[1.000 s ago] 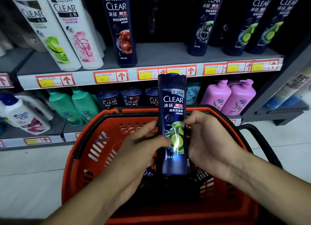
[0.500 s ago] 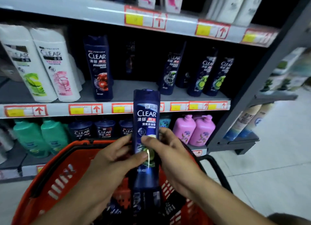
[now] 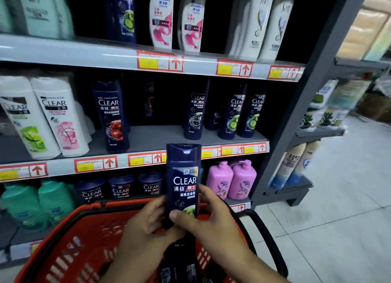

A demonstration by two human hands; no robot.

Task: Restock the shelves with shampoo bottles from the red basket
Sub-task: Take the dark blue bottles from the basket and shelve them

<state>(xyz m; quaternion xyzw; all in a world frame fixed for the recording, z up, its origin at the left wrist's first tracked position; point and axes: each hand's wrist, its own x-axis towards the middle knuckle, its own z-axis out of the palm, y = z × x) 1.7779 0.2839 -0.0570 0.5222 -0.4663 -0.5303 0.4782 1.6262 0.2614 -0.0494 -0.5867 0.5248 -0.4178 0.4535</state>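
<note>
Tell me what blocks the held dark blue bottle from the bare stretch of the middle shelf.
Nothing visible. The dark blue bottle, gripped by left hand and right hand, is upright below the middle shelf; the gap between the red-label bottle and black-label bottle is open.

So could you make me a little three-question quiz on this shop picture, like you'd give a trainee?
1. True or false: both hands grip the dark blue shampoo bottle.
2. What colour are the two pump bottles on the lower shelf, right of the held bottle?
3. Where is the red basket? A) on the middle shelf B) below the hands, in front of the shelves C) on the floor far right

Key:
1. True: the left hand and right hand both hold it upright.
2. Pink.
3. B.
</note>
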